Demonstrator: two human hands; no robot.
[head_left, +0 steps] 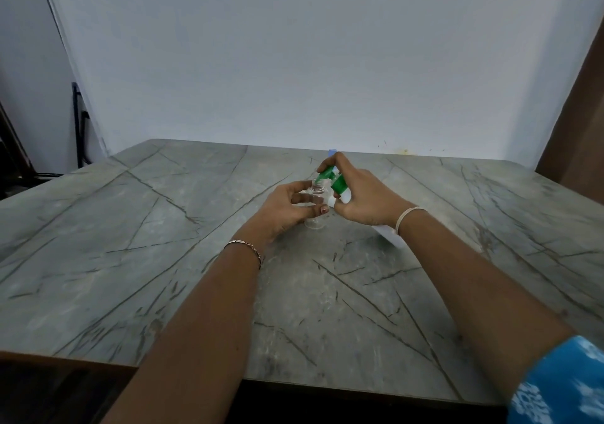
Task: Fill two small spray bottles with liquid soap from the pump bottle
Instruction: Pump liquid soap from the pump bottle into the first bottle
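A small clear spray bottle [315, 209] with its top off stands upright on the marble table [163, 244], held by my left hand [291, 209] around its body. My right hand [362, 199] grips the white pump bottle [389, 234], tilted so that its base points back toward me. Its green pump head [328, 175] has the nozzle right over the small bottle's open threaded neck, with my fingers on top of the pump. A small pale blue object [332, 152] peeks out behind my right hand, mostly hidden. I see no second spray bottle.
The grey veined table runs to a white wall [294, 64] at the back. A dark frame [78, 123] stands in the left corner beyond the table and a brown panel [581, 113] rises at the right. The table's near edge lies just below my forearms.
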